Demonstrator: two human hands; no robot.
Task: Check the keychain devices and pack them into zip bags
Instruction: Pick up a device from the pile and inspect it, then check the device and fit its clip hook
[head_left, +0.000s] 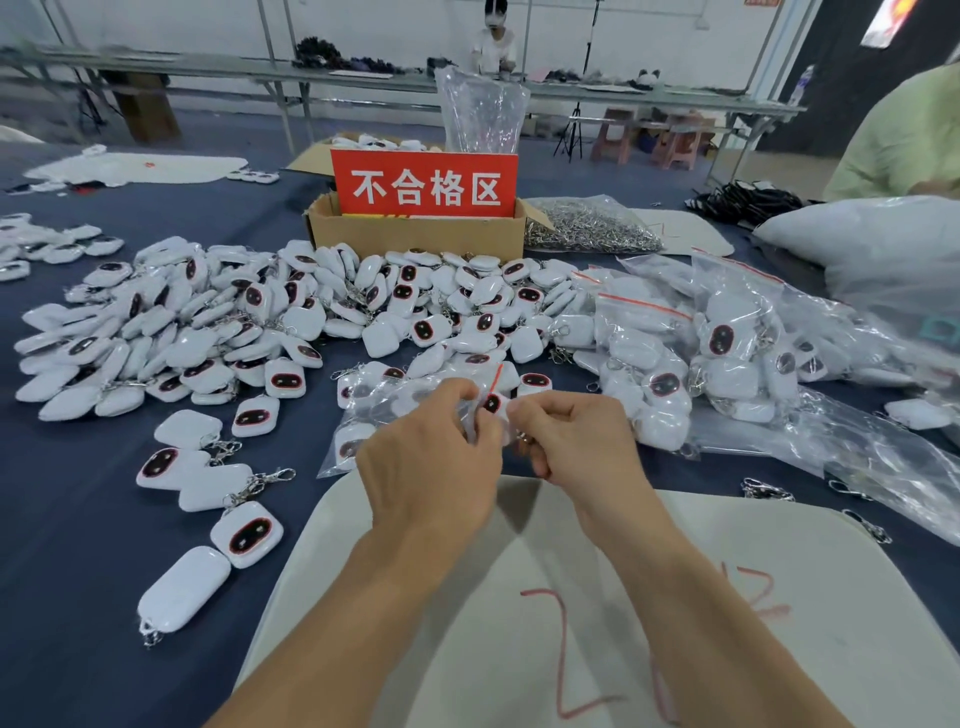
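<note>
My left hand (434, 447) and my right hand (569, 436) meet above the table's middle, both pinching one clear zip bag (488, 387) with a red strip. Inside it sits a white keychain device (492, 402) with a dark face. A big heap of loose white keychain devices (249, 322) spreads across the blue cloth behind and to the left. A few more devices (208, 493) lie apart at the near left. Packed zip bags (727, 353) pile up on the right, and more bagged devices (358, 410) lie just beyond my left hand.
A cardboard box (415, 234) with a red sign (423, 184) stands behind the heap. A bag of metal clasps (587, 228) lies right of it, clear empty bags (480, 109) stand behind. A white mat (675, 597) with red marks lies under my forearms. A person in green (904, 140) sits at far right.
</note>
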